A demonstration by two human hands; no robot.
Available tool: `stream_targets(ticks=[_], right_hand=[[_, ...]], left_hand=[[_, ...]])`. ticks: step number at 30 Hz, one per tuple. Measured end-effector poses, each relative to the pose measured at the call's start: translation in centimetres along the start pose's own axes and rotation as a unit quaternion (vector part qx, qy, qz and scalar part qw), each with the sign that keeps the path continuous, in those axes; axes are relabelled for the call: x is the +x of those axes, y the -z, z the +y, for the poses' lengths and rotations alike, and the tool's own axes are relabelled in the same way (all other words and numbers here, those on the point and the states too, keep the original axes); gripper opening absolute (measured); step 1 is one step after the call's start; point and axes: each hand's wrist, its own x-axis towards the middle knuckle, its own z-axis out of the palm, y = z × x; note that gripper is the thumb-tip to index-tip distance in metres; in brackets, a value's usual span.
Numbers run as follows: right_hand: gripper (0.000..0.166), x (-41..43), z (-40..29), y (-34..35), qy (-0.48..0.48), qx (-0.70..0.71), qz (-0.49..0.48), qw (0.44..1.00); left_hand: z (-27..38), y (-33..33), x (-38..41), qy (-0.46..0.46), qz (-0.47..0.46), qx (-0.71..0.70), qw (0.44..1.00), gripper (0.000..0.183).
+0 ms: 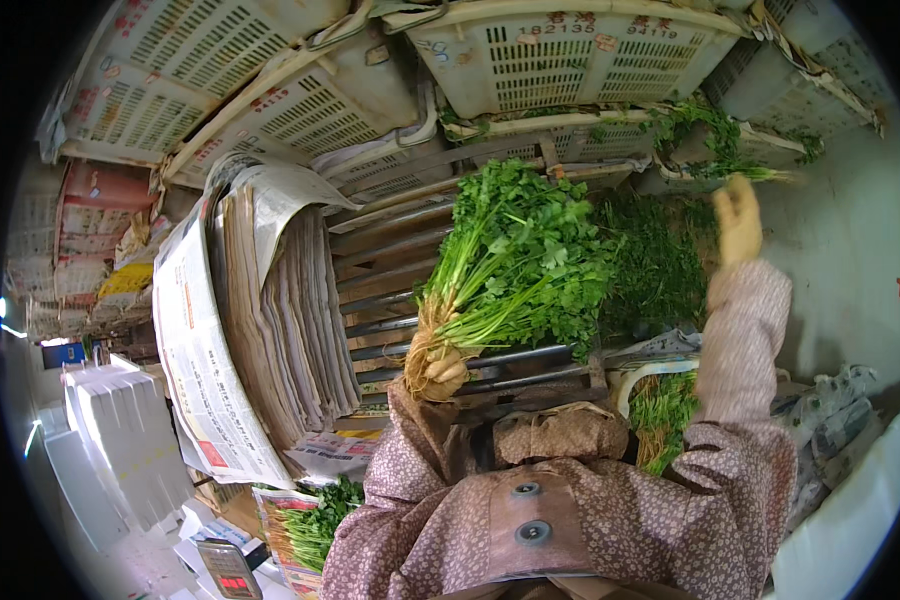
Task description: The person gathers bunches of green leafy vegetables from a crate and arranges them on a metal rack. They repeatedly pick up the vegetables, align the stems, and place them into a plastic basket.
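My left hand [444, 373] is closed around the root end of a large bunch of cilantro [525, 255]. Its pale, stringy roots hang about the fingers, and the leaves spread up and to the right over a slatted metal rack [382, 300]. My right hand [736, 221] is stretched out to the upper right, slightly blurred. At its fingertips is a small sprig of cilantro [750, 171] with blurred root ends; whether the fingers grip it is unclear. Loose cilantro [652, 262] lies in shadow between the bunch and my right arm.
A thick stack of newspapers [225, 360] stands left of the rack. Slotted plastic crates [585, 60] are piled along the far side. More cilantro lies at lower left [311, 525] and by my right elbow [660, 416]. White foam boxes [124, 435] and a digital scale display [229, 571] are at left.
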Motion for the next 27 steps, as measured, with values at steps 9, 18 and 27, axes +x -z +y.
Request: stream_targets(ticks=[9, 18, 27], right_hand=[[0.078, -21.0, -9.5, -15.8, -0.343, 0.309, -0.400, 0.792], [0.053, -18.5, -11.1, -15.8, -0.204, 0.329, -0.408, 0.827], [0.050, -23.4, 2.2, -22.4, -0.201, -0.108, -0.349, 0.909]], left_hand=[[0.7, -6.6, 3.2, 0.040, -0.017, 0.184, 0.982, 0.043], [0.3, -8.6, 0.1, -0.090, 0.349, 0.442, 0.821, 0.035], [-2.4, 10.4, -1.7, -0.067, 0.395, 0.263, 0.878, 0.035]])
